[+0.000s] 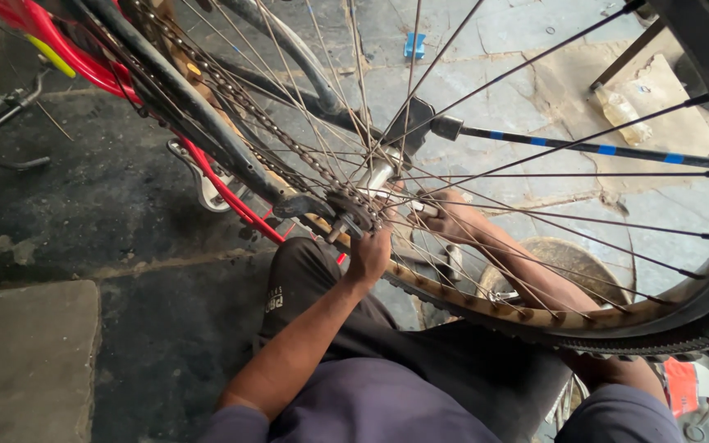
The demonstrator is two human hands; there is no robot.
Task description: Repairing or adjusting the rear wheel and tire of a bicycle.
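Observation:
A bicycle wheel with a black tyre [699, 320] and thin spokes fills the view. Its hub [379, 176] sits at the middle. A rusty chain [231, 90] runs down to the small sprocket [346, 205]. My left hand [368, 254] is closed at the sprocket side of the axle, fingers around a small metal part [340, 230]. My right hand [445, 215] reaches behind the spokes and curls around the other end of the axle. The red frame tube [231, 197] and a black frame tube [207, 123] meet near the sprocket.
A black rod with blue bands [601, 149] sticks out right of the hub. A plastic bottle [621, 115] lies on cardboard at the upper right, a small blue object [413, 44] on the floor. A stone slab [26, 353] is at the lower left, a metal lever [2, 115] at the far left.

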